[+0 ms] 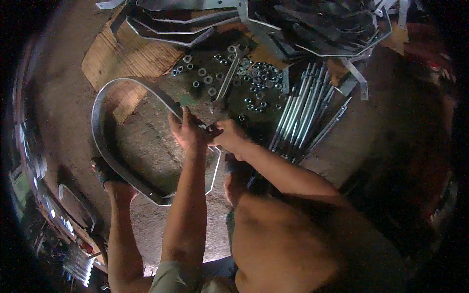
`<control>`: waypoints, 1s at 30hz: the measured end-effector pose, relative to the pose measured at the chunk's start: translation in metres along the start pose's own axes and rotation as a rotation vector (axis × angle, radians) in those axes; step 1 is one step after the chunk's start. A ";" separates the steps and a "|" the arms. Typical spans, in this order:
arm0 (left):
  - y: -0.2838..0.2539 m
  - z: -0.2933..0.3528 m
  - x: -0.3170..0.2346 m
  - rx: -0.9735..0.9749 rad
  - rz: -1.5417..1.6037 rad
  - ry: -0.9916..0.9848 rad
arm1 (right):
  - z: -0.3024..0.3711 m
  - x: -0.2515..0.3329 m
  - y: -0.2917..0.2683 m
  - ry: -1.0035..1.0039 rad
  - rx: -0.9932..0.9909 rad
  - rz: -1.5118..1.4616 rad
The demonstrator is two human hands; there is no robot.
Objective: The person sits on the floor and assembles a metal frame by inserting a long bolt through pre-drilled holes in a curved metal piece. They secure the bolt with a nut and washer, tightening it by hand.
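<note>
Left grip clasping curved metal band, right grip cannot be told, wrench among nuts, rods alongside

a rough, stained brown-grey floor spreads across the view; a ridged cardboard sheet lies on it at the upper left; pale light falls on the floor toward the lower middle, while the right side lies in deep shadow; along the left edge, clutter is blurred
</note>
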State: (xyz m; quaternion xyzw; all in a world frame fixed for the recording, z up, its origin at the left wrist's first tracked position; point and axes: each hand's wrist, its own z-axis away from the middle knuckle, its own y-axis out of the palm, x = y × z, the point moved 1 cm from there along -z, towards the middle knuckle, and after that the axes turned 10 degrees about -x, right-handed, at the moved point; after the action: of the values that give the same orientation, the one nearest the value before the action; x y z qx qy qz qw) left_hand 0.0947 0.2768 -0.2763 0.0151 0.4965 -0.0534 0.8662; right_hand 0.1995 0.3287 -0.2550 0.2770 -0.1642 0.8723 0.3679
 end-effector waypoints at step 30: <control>-0.200 0.046 -0.009 -0.286 -0.895 0.730 | -0.015 -0.055 -0.197 -0.102 -1.110 0.415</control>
State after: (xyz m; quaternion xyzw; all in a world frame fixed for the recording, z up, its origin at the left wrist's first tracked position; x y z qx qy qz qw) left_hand 0.1087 0.0749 -0.2401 -0.2951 0.7228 -0.3371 0.5262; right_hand 0.3703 0.4384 -0.2835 0.0468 -0.6640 0.6953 0.2711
